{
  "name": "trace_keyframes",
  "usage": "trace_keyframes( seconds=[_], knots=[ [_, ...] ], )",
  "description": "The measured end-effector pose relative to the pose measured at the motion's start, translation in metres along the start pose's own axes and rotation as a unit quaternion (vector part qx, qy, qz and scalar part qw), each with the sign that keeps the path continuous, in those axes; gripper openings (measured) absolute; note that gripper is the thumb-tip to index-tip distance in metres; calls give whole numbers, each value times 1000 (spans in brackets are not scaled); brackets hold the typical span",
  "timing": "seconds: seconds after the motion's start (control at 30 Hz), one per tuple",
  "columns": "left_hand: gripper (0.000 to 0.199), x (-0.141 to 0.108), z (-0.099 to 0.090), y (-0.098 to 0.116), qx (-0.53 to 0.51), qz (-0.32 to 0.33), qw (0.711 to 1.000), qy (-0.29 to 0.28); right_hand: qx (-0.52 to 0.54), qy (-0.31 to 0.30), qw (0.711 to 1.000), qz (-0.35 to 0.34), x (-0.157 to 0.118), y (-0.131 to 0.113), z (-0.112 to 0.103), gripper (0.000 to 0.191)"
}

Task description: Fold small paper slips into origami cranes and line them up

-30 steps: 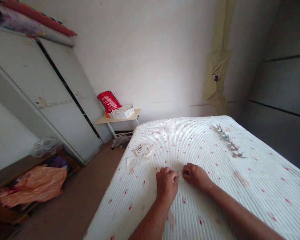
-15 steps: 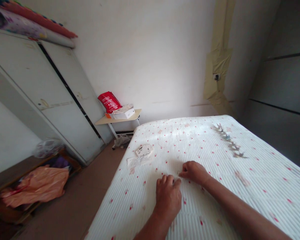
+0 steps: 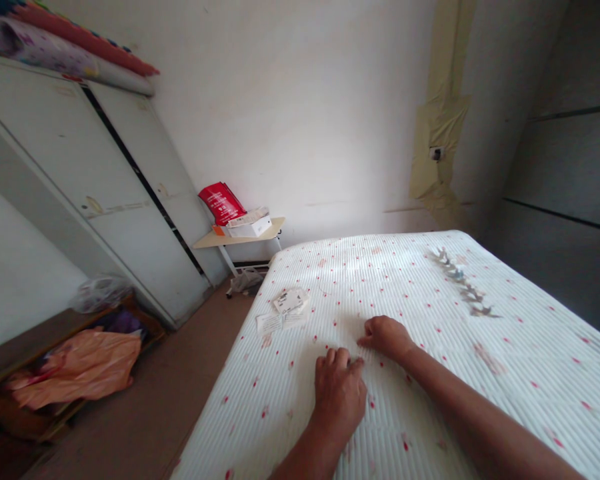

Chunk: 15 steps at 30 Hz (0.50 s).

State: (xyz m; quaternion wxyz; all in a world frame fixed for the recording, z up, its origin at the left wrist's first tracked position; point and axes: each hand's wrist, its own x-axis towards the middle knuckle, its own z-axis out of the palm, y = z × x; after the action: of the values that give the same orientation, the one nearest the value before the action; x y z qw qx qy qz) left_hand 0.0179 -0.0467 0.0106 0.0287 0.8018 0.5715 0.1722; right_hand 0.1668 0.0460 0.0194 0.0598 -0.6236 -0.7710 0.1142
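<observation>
Both hands are low over a white ribbed bed cover (image 3: 350, 267) dotted with red marks. My left hand (image 3: 340, 387) rests on the cover with its fingers curled and thumb and forefinger close together. Just beyond it to the right, my right hand (image 3: 386, 335) is closed in a pinch, its fingertips facing the left hand. Whatever lies in the fingers is too small or hidden to make out. Printed papers (image 3: 283, 321) and a pale card (image 3: 291, 300) lie left of the hands. A row of small folded shapes, like paper cranes (image 3: 463, 283), sits to the right.
A small table (image 3: 207, 241) beyond the bed's far left corner bears a red bag (image 3: 223, 203) and a white box (image 3: 253, 227). A pale wardrobe (image 3: 105, 167) stands at left. Below it, an orange plastic bag (image 3: 80, 367) lies on a low wooden shelf.
The right hand has lifted slightly away from the left, and the small pale bit seen between their fingertips no longer shows. The whole view has shifted a little.
</observation>
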Motion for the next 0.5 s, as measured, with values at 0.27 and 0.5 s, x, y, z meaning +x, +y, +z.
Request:
trace_keyframes(
  seconds=[0.27, 0.5],
  knots=[
    [33, -1, -1, 1, -16, -2, 1000, 17, 92, 14, 996, 0, 0, 3, 4, 14],
    [30, 10, 5, -11, -81, -19, 996, 14, 282, 1, 956, -82, -3, 25, 5, 16]
  ],
)
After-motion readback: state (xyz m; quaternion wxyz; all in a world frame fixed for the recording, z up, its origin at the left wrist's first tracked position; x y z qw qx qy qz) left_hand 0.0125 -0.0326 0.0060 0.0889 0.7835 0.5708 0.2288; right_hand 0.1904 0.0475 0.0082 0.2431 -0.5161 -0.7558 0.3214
